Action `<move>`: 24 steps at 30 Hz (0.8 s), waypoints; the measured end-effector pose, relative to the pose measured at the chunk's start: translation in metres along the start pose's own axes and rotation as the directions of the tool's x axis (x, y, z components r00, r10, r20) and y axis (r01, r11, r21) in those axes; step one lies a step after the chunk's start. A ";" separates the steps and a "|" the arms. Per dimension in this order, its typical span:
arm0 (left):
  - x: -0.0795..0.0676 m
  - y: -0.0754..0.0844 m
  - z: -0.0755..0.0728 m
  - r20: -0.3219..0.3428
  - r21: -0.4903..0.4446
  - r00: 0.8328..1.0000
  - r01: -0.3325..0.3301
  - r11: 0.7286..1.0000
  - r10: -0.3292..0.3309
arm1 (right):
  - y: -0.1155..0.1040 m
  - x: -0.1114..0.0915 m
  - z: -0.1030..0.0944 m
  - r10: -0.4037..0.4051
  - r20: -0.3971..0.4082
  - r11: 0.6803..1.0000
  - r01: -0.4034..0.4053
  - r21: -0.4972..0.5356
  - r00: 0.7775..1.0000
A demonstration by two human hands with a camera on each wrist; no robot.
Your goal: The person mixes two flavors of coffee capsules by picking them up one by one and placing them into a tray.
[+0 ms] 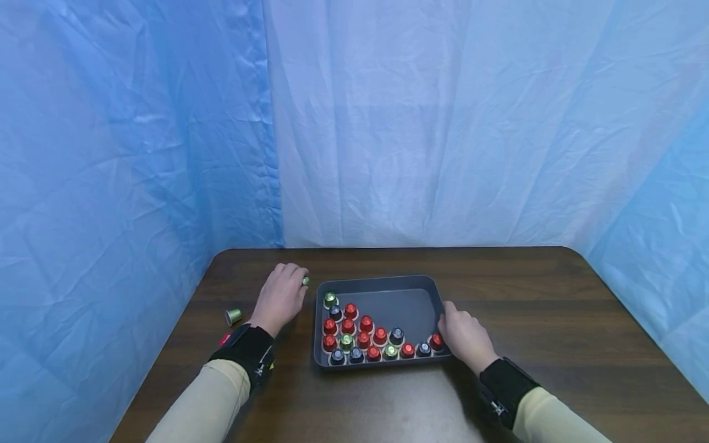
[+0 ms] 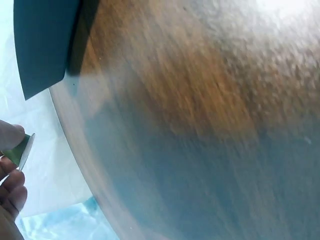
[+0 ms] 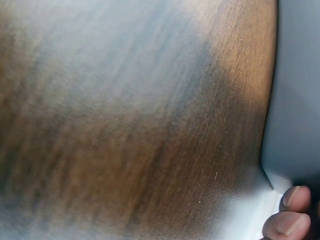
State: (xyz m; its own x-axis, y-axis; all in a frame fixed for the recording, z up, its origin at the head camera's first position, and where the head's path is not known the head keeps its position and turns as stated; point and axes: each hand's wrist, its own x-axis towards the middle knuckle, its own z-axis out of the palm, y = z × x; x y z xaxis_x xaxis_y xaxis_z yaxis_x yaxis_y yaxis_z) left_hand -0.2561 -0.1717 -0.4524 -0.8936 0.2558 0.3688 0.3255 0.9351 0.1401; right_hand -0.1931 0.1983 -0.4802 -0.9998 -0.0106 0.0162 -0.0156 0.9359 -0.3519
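Observation:
A green coffee capsule (image 1: pixel 305 280) is pinched between the thumb and fingers of my left hand (image 1: pixel 281 298), just left of the tray's far left corner. In the left wrist view the capsule (image 2: pixel 19 151) shows its pale rimmed side. My right hand (image 1: pixel 466 337) grips the right rim of the dark grey baking tray (image 1: pixel 401 301). Its fingertips (image 3: pixel 287 226) show beside the tray wall in the right wrist view. Red, dark blue and green capsules stand rim down in the tray, in rows along its near side and left end. The tray's far right part shows bare floor.
Another green capsule (image 1: pixel 233 317) lies on its side on the wooden table (image 1: pixel 554 320), left of my left wrist. A small red thing (image 1: pixel 224 339) peeks out beside the left wristband. Blue and white sheets (image 1: pixel 388 123) hang behind and beside the table.

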 end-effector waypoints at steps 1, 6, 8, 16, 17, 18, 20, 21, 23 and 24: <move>0.000 0.001 0.000 -0.011 -0.009 1.000 -0.014 1.000 0.014 | 0.000 0.000 0.000 -0.001 -0.002 1.000 0.001 -0.002 1.000; 0.001 0.004 0.001 -0.044 -0.044 0.998 -0.054 0.998 0.052 | 0.000 0.000 0.001 -0.003 -0.010 1.000 0.003 -0.006 1.000; 0.001 0.006 0.001 -0.050 -0.049 0.997 -0.063 0.997 0.060 | 0.000 0.000 0.000 -0.002 -0.010 1.000 0.002 -0.006 1.000; 0.004 0.016 -0.003 -0.042 -0.073 0.995 -0.093 0.993 0.090 | 0.000 0.000 0.001 -0.001 -0.020 1.000 0.001 -0.010 1.000; 0.005 0.018 -0.003 -0.033 -0.077 0.995 -0.094 0.993 0.092 | 0.000 0.000 0.001 0.001 -0.017 1.000 -0.001 -0.009 1.000; 0.005 0.020 -0.003 -0.025 -0.084 0.995 -0.096 0.992 0.094 | 0.000 0.000 0.001 0.004 -0.013 1.000 -0.004 -0.008 1.000; 0.006 0.023 -0.004 -0.006 -0.096 0.995 -0.102 0.990 0.102 | 0.000 0.000 0.001 0.008 -0.007 1.000 -0.008 -0.007 1.000; 0.007 0.025 -0.004 0.001 -0.101 0.994 -0.108 0.989 0.109 | 0.000 0.000 0.001 0.009 -0.004 1.000 -0.010 -0.006 1.000; 0.008 0.028 -0.003 0.019 -0.115 0.992 -0.118 0.986 0.121 | 0.000 0.000 0.001 0.011 -0.001 1.000 -0.011 -0.004 1.000; 0.008 0.029 -0.003 0.027 -0.121 0.991 -0.124 0.985 0.129 | 0.000 0.000 0.001 0.010 -0.001 1.000 -0.010 -0.004 1.000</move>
State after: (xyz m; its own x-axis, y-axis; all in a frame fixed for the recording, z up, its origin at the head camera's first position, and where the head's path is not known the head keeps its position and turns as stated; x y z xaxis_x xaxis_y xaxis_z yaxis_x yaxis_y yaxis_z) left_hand -0.2529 -0.1431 -0.4427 -0.8525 0.3805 0.3584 0.4690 0.8596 0.2029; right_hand -0.1934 0.1977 -0.4811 -0.9999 -0.0007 0.0135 -0.0053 0.9372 -0.3487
